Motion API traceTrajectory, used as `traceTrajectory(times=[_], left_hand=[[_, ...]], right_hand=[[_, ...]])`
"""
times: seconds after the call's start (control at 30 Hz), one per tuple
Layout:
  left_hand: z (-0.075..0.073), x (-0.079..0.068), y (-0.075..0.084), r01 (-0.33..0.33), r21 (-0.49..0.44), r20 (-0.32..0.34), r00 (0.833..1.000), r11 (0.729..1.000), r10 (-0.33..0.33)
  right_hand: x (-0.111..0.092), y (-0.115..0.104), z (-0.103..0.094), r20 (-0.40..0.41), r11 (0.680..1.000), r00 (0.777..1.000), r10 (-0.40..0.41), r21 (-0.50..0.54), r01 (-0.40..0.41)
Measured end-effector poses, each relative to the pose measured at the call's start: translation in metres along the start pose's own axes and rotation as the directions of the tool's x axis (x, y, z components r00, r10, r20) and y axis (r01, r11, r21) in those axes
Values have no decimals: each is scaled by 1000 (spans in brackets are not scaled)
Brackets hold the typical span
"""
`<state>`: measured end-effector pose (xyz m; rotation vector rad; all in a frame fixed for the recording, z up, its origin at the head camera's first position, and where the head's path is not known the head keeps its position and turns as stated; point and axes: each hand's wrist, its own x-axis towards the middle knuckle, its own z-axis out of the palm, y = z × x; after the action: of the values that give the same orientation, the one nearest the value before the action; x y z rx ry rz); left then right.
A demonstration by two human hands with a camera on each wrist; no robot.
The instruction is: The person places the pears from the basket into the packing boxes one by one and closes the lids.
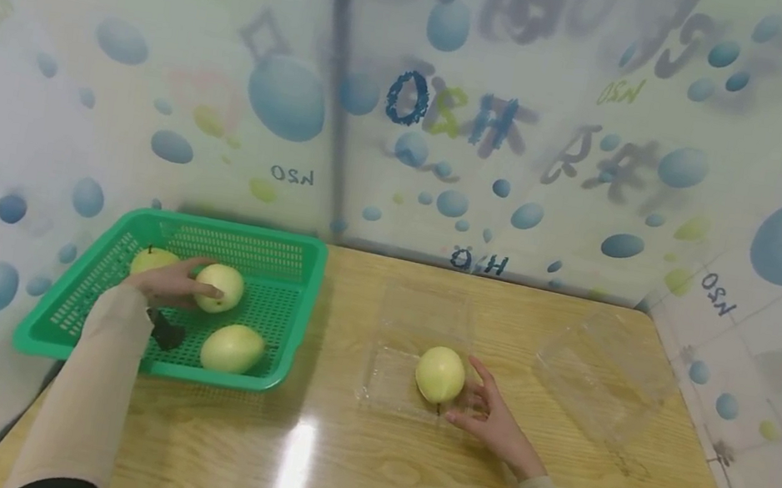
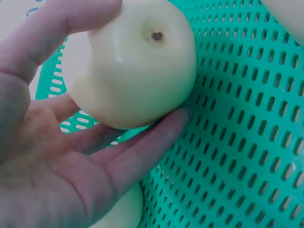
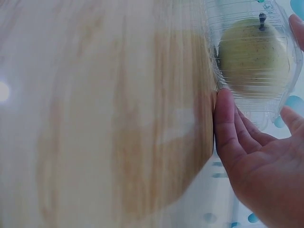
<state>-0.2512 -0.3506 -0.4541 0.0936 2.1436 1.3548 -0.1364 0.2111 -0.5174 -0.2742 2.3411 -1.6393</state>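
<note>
In the green basket my left hand (image 1: 174,283) grips a pale yellow pear (image 2: 137,71), thumb on top and fingers curled underneath. A second pear (image 1: 153,260) lies partly behind that hand, and another pear (image 1: 234,349) rests at the basket's front right. My right hand (image 1: 495,420) is beside a clear plastic box (image 1: 391,370) with its lid folded back. One pear (image 1: 440,374) sits in the right part of that box, its stem toward the front. In the right wrist view, relaxed fingers (image 3: 227,123) touch the box's side wall.
The green basket (image 1: 306,307) stands at the table's left. Another clear plastic box (image 1: 599,376) lies at the right of the wooden table (image 1: 356,475). Patterned sheeting (image 1: 402,170) rises behind the table's back edge and along its sides.
</note>
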Motion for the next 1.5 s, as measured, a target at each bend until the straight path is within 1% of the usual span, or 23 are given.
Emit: traceTrajectory(times=[0.23,0.33,0.53,0.7,0.93,1.1,1.2,1.37,1.5], left_hand=[[2,-1,-1,-39,-69,-30,999,997,37],[3,-1,-2,-64,-68,-39,997,996,62],[4,-3,0,-99,-38,-71,993,994,96],[7,-4,6,-132,-9,-96,987,991,131],[13,-6,20,-151,90,-139,977,984,163],[17,-8,32,-164,160,-153,970,973,189],[18,-8,38,-166,183,-157,968,969,196],[20,-9,46,-174,196,-154,966,965,206],[22,-9,52,-183,189,-151,965,965,213]], right_hand=[[1,4,1,-9,1000,1000,22,5,-22],[1,5,1,-8,1000,1000,17,0,-17],[1,8,1,-11,1000,1000,12,6,-12],[0,9,2,-12,1000,1000,13,10,-13],[0,8,1,-14,1000,1000,18,6,-18],[1,7,1,-17,1000,1000,23,2,-23],[2,6,1,-19,1000,1000,25,-1,-25],[3,6,0,-18,1000,1000,24,3,-24],[3,6,0,-21,1000,999,31,3,-31]])
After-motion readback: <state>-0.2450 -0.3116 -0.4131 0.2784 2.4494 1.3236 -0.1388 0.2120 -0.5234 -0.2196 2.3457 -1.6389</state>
